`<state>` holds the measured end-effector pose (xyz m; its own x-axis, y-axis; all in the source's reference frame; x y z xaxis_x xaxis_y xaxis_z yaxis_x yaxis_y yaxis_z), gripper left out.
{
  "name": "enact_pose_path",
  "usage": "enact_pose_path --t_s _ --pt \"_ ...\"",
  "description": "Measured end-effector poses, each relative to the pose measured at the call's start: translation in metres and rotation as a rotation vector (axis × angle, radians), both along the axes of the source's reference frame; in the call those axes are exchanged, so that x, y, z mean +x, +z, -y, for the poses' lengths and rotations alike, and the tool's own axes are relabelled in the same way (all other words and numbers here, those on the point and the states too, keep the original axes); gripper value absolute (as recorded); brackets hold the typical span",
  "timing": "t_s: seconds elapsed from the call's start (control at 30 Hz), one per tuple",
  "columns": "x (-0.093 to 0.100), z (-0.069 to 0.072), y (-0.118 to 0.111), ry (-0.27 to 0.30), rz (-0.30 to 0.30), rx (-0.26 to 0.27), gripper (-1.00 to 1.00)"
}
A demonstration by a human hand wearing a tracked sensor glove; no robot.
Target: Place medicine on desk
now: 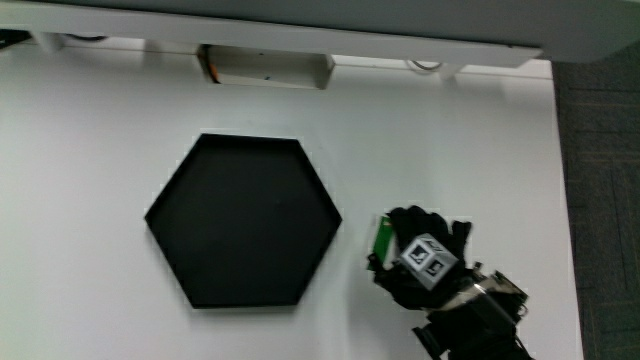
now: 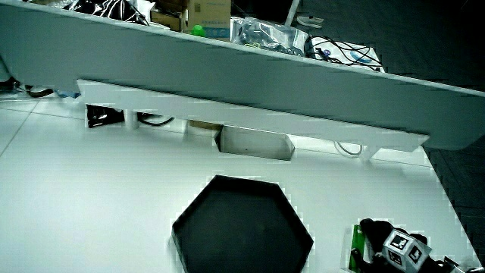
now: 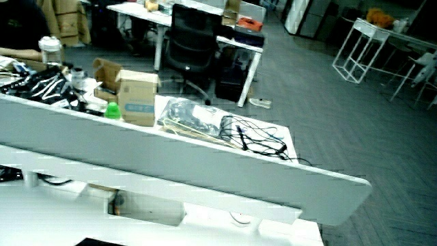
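The gloved hand with its patterned cube lies on the white table beside the black hexagonal tray, near the table's edge. Its fingers are curled around a small green and white medicine box, which stands on edge between the hand and the tray. In a side view the hand and the green box show beside the same tray. Whether the box rests on the table I cannot tell.
A low grey partition with a white ledge runs along the table's edge farthest from the person, with a small white box under it. A side view shows the partition with cartons and cables past it.
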<state>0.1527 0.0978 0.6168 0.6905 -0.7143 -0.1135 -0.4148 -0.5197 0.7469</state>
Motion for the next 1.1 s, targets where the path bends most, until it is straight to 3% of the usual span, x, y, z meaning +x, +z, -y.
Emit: enact_pose_path --t_s 0.2,0.37,0.53,0.63,0.67,0.73,0.77,0.83,0.9,0.97,1.03,1.1 --pt "0.019 -0.011 0.035 0.052 -0.054 -0.109 0.0" --pt "0.031 -0.016 0.058 0.041 -0.139 -0.174 0.0" --pt "0.029 -0.018 0.075 0.054 -0.183 -0.225 0.0" --pt "0.028 -0.024 0.092 0.052 -0.221 -0.33 0.0" --pt "0.027 -0.025 0.092 0.055 -0.212 -0.332 0.0" --pt "0.027 -0.027 0.089 0.074 -0.202 -0.308 -0.14" --pt "0.03 -0.029 0.094 0.09 -0.236 -0.324 -0.21" --pt "0.032 -0.029 0.094 0.105 -0.234 -0.35 -0.36" --pt "0.032 -0.03 0.094 0.11 -0.19 -0.365 -0.5" --pt "0.034 -0.032 0.092 0.132 -0.164 -0.346 -0.64" --pt "0.036 -0.035 0.093 0.139 -0.159 -0.364 -0.79" --pt "0.033 -0.036 0.084 0.128 -0.136 -0.334 -0.93"
